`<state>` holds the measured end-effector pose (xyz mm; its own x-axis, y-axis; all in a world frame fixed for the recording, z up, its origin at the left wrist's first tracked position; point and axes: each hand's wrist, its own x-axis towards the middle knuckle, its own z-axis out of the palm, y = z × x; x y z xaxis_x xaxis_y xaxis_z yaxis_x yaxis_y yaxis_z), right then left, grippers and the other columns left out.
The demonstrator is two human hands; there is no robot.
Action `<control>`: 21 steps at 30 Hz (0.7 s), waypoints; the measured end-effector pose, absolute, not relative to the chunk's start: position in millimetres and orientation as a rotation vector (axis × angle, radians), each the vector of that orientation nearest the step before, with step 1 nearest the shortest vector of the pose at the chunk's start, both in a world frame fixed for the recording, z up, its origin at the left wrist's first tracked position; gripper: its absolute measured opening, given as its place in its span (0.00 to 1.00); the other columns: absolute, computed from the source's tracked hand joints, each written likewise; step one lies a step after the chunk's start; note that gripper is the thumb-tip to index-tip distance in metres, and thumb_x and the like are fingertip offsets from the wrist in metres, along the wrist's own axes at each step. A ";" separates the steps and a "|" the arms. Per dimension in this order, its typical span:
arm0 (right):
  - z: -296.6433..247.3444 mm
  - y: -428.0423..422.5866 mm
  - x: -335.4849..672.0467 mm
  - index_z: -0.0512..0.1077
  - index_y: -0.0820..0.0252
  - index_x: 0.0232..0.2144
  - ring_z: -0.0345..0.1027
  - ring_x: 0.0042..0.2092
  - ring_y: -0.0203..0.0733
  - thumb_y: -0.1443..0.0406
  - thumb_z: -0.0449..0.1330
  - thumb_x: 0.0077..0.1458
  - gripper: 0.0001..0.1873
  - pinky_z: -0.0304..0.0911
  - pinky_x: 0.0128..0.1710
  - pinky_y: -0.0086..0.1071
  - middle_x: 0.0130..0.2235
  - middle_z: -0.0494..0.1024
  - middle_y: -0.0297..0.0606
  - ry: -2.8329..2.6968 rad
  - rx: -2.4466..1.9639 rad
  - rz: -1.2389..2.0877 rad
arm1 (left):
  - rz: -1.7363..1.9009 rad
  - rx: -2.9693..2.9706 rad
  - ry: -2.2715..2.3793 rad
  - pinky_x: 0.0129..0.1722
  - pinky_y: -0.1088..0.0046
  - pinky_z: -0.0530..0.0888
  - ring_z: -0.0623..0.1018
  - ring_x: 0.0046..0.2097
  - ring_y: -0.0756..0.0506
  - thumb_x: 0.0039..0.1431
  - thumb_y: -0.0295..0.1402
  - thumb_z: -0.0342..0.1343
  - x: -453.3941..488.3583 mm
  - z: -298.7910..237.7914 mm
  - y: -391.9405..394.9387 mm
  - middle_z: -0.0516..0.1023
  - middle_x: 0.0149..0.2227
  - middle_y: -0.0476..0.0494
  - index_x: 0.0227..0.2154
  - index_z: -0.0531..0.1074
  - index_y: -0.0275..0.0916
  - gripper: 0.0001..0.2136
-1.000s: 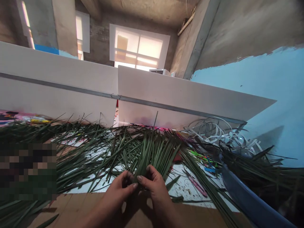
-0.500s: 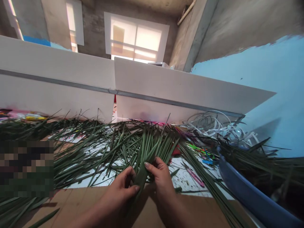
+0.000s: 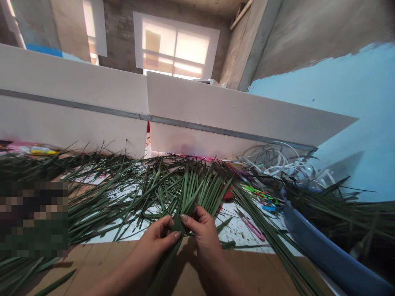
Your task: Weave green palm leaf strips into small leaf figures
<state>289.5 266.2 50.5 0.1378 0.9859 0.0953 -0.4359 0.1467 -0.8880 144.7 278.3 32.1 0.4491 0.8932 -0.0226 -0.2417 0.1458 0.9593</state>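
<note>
A long green leaf (image 3: 179,224) slants up between my two hands. My left hand (image 3: 161,235) pinches it low between thumb and fingers. Just above and to the right, my right hand (image 3: 202,226) grips the same leaf, with its thumb lying on the near face. The leaf's lower end runs down toward me under my left hand. Behind my hands spreads a heap of long narrow green leaves (image 3: 212,191) on the white tabletop. Pink-handled scissors (image 3: 253,228) lie right of my right hand.
Brown cardboard (image 3: 247,271) covers the near edge. A blue basin (image 3: 311,246) with leaves stands at the right. Coiled white strips (image 3: 284,160) lie at the back right, before white panels (image 3: 240,111). More leaves (image 3: 98,205) spread leftward, beside a pixelated patch.
My right hand has shifted slightly left and down along the leaf, closer to my left hand. The leaf's upper part has moved left, and its lower end shows further toward me.
</note>
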 end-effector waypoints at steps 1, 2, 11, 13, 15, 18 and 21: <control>50.3 267.5 291.2 0.81 0.57 0.31 0.73 0.32 0.42 0.62 0.73 0.42 0.11 0.68 0.37 0.34 0.31 0.82 0.34 -0.841 -0.835 1.197 | 0.918 1.151 0.709 0.29 0.75 0.62 0.65 0.28 0.50 0.45 0.46 0.72 144.9 32.3 278.4 0.67 0.24 0.55 0.26 0.69 0.39 0.20; 50.3 269.3 293.8 0.81 0.56 0.32 0.73 0.33 0.42 0.63 0.73 0.42 0.11 0.68 0.38 0.35 0.33 0.83 0.35 -0.832 -0.836 1.170 | 0.905 1.173 0.698 0.30 0.75 0.62 0.65 0.29 0.50 0.45 0.45 0.71 145.3 32.7 277.9 0.68 0.25 0.54 0.26 0.70 0.39 0.19; 55.8 289.2 329.5 0.80 0.56 0.30 0.72 0.34 0.40 0.61 0.75 0.39 0.13 0.67 0.40 0.34 0.32 0.82 0.32 -0.704 -0.839 0.944 | 0.766 1.319 0.736 0.33 0.72 0.64 0.69 0.33 0.46 0.46 0.44 0.68 145.6 31.3 269.8 0.69 0.26 0.52 0.26 0.68 0.40 0.17; 56.8 293.3 336.5 0.79 0.56 0.29 0.71 0.34 0.40 0.60 0.76 0.37 0.15 0.67 0.40 0.34 0.30 0.81 0.30 -0.672 -0.838 0.911 | 0.735 1.328 0.739 0.33 0.72 0.63 0.69 0.33 0.46 0.45 0.46 0.68 145.4 32.6 269.7 0.69 0.26 0.51 0.25 0.67 0.40 0.18; 57.4 295.2 339.4 0.78 0.56 0.28 0.70 0.33 0.39 0.60 0.77 0.36 0.16 0.66 0.39 0.33 0.29 0.79 0.29 -0.659 -0.842 0.893 | 0.708 1.318 0.748 0.31 0.72 0.62 0.67 0.31 0.47 0.44 0.47 0.68 145.6 33.5 269.8 0.69 0.26 0.52 0.24 0.66 0.40 0.20; 57.0 292.8 334.1 0.76 0.55 0.27 0.69 0.32 0.38 0.60 0.77 0.35 0.16 0.66 0.37 0.32 0.29 0.78 0.28 -0.655 -0.839 0.901 | 0.685 1.306 0.794 0.30 0.73 0.60 0.66 0.29 0.48 0.43 0.50 0.68 146.8 30.2 271.3 0.67 0.25 0.53 0.24 0.66 0.40 0.22; 55.1 286.6 322.5 0.76 0.56 0.26 0.69 0.31 0.38 0.61 0.77 0.36 0.15 0.65 0.36 0.31 0.28 0.79 0.29 -0.710 -0.864 0.939 | 0.723 1.289 0.818 0.29 0.73 0.59 0.65 0.29 0.49 0.44 0.54 0.67 147.5 24.1 274.4 0.67 0.25 0.54 0.28 0.68 0.40 0.23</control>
